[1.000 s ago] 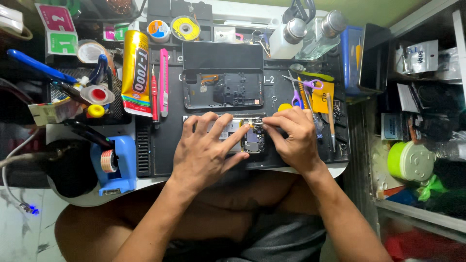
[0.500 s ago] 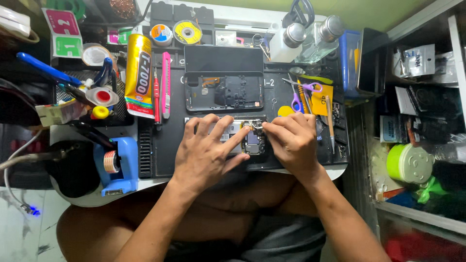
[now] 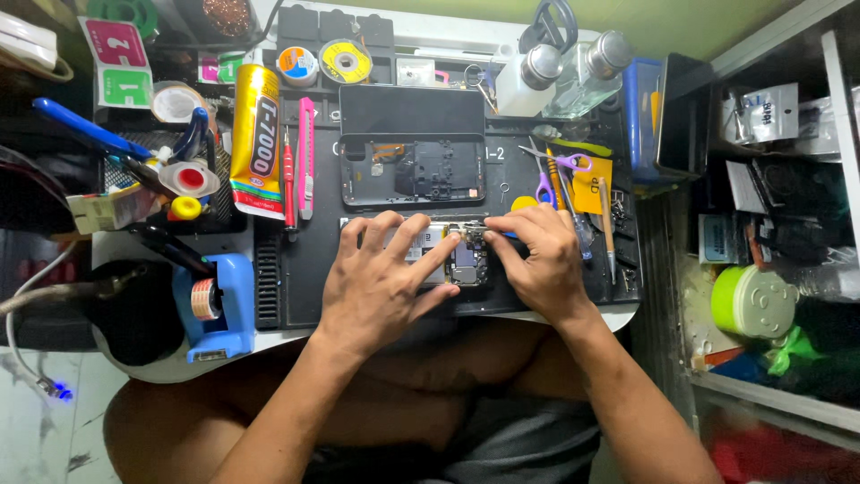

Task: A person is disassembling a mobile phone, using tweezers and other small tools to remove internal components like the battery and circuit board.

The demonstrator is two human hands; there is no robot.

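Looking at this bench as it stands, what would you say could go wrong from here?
1. The left hand lies spread over the open phone; pressing on its bare board might damage parts.
2. The right hand pinches something small at the phone's top edge; if it slips, it may vanish among the tools beside it.
3. The phone sits near the mat's front edge, so a nudge might push it off.

The opened phone [image 3: 457, 255] lay on the work mat [image 3: 296, 287], under both hands. Behind it lay the phone back cover [image 3: 412, 148]. The glue tube [image 3: 257, 139] lay left of the cover; scissors [image 3: 551, 175] lay right.
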